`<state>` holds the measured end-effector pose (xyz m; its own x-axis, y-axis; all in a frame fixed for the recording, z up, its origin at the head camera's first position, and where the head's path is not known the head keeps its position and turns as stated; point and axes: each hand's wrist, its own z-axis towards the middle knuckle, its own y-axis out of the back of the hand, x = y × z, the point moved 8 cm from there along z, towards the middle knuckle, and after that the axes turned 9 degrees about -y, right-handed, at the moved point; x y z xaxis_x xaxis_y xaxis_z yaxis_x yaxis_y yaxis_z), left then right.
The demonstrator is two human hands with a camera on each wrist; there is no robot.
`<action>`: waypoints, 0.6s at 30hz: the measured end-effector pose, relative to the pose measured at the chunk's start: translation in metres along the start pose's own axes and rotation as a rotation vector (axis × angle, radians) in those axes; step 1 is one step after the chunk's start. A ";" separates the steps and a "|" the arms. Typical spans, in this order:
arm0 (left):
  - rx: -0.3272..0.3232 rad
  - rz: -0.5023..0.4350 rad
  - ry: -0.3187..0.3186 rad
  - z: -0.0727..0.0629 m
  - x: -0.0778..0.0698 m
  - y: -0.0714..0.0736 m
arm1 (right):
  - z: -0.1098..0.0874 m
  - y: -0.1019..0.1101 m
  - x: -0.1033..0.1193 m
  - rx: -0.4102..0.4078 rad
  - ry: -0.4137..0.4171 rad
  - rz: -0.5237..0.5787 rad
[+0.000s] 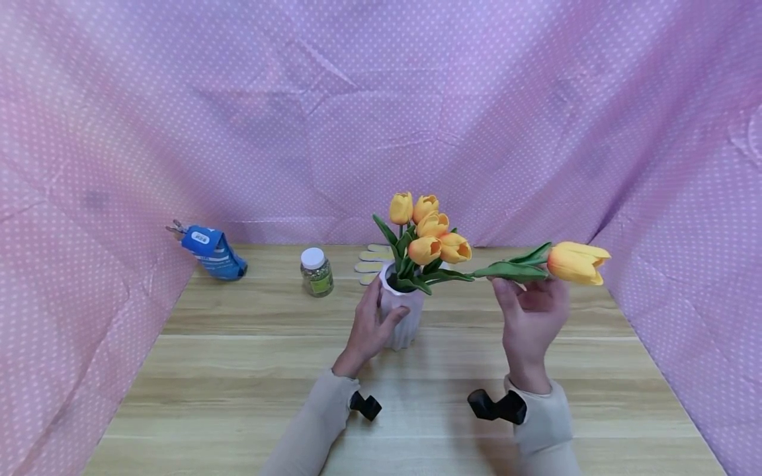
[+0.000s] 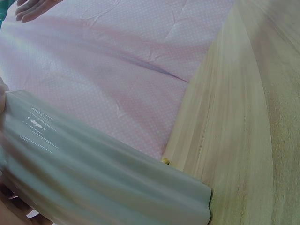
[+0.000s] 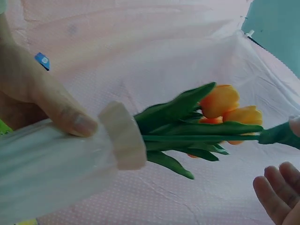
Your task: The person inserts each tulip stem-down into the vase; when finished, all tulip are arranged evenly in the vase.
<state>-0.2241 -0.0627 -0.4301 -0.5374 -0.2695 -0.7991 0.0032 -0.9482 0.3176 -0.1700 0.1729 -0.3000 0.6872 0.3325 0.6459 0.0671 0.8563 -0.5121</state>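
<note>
A white fluted vase (image 1: 403, 324) holds several orange-yellow tulips (image 1: 432, 225) with green leaves. My left hand (image 1: 368, 330) grips its side, the thumb lying near the rim in the right wrist view. There the vase (image 3: 61, 161) leans with its mouth toward the right hand. My right hand (image 1: 532, 324) pinches another tulip (image 1: 576, 263) by its leafy stem, bloom pointing right. The green stem (image 3: 201, 138) of that tulip runs from the fingers to the vase mouth. Glossy ridges of the vase (image 2: 93, 159) fill the lower left of the left wrist view.
A white-capped jar (image 1: 317, 272) stands left of the vase. Further left is a blue pouch (image 1: 215, 252) with a metal clip on top. Yellow-and-grey gloves (image 1: 370, 262) lie behind the vase, partly hidden. Pink dotted cloth (image 1: 286, 119) encloses the wooden table (image 1: 250, 390).
</note>
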 end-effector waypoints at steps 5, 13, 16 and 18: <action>0.000 -0.004 -0.004 0.000 -0.001 0.000 | 0.010 0.006 0.003 0.055 -0.002 0.194; -0.005 0.002 -0.017 0.000 0.001 0.000 | 0.013 0.013 0.009 0.058 0.025 0.280; -0.004 0.000 -0.015 -0.001 0.002 0.000 | 0.012 0.017 0.016 -0.001 0.042 0.279; -0.002 -0.001 -0.014 -0.001 0.002 0.000 | 0.011 0.019 0.023 -0.045 0.063 0.283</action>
<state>-0.2244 -0.0630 -0.4321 -0.5489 -0.2663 -0.7924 0.0043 -0.9488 0.3159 -0.1615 0.2014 -0.2888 0.7270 0.5290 0.4378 -0.1025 0.7140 -0.6926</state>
